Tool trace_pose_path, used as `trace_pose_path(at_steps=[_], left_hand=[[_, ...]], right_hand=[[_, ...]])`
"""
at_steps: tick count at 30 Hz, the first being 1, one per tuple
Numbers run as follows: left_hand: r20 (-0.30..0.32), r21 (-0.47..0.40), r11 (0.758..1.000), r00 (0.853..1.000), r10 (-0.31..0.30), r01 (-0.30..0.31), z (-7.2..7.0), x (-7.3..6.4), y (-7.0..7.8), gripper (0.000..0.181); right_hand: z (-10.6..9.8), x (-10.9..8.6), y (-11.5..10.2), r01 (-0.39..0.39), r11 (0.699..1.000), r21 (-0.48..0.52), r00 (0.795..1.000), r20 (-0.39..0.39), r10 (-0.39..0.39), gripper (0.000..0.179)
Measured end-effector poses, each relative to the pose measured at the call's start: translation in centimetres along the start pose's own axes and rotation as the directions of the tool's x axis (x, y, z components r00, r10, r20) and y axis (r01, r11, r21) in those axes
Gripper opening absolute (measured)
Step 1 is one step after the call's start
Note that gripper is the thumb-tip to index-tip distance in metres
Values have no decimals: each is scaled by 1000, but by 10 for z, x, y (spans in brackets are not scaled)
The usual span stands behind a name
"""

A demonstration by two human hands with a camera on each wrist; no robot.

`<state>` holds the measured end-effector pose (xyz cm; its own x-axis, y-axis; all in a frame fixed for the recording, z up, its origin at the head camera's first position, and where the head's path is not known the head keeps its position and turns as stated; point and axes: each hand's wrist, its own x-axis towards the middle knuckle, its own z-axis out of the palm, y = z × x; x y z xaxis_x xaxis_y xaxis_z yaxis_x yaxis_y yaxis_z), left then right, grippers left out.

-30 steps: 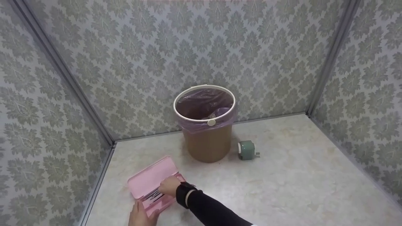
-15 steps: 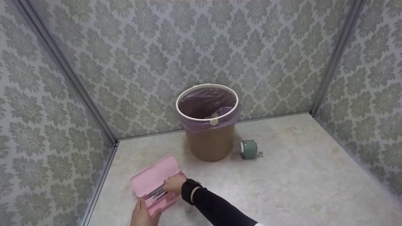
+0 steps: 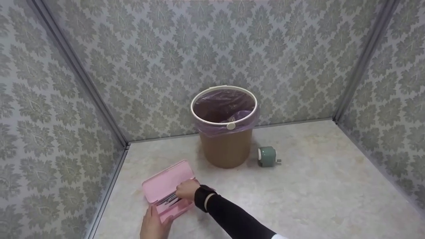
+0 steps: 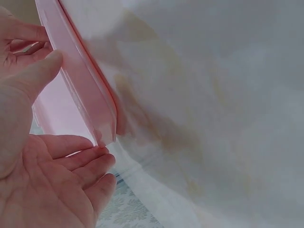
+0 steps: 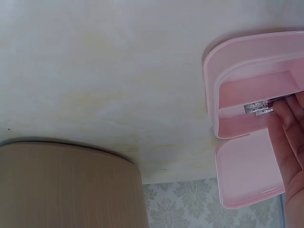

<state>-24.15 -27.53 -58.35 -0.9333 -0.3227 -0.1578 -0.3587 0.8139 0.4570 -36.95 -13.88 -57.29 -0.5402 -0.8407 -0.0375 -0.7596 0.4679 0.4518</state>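
A pink pencil case [image 3: 170, 181] lies at an angle on the table at front left, its lid folded back away from me. Slim dark and silver pens [image 3: 167, 199] lie along one compartment. My left hand [image 3: 154, 223] holds the near left corner; in the left wrist view the thumb is on the case's long side and the fingers are at its end. My right hand [image 3: 187, 190] reaches into the other end. The right wrist view has its fingertips at silver pen ends [image 5: 259, 107]; the thumb is hidden, so I cannot tell whether it pinches them.
A brown waste bin [image 3: 227, 149] with a white rim and purple liner stands behind the case, near the back wall. To its right sits a green crank pencil sharpener [image 3: 267, 157]. Patterned wall panels [image 3: 219, 43] enclose the table on three sides.
The scene has shifted slightly right and up in the head view. Both hands have stayed at the same places on the pencil case, the right fingers still over the pens.
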Motion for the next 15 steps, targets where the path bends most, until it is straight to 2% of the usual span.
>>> trace_pose_path(at_steps=[8,15], left_hand=[[18,-5,1000,1000,-10,10,3,1,0,94],[17,-28,1000,1000,-14,14,1,5,-1,95]], right_hand=[[3,-12,3,10,998,-69,994,-110,-17,15],[0,-22,13,30,994,-107,969,-240,-55,14]])
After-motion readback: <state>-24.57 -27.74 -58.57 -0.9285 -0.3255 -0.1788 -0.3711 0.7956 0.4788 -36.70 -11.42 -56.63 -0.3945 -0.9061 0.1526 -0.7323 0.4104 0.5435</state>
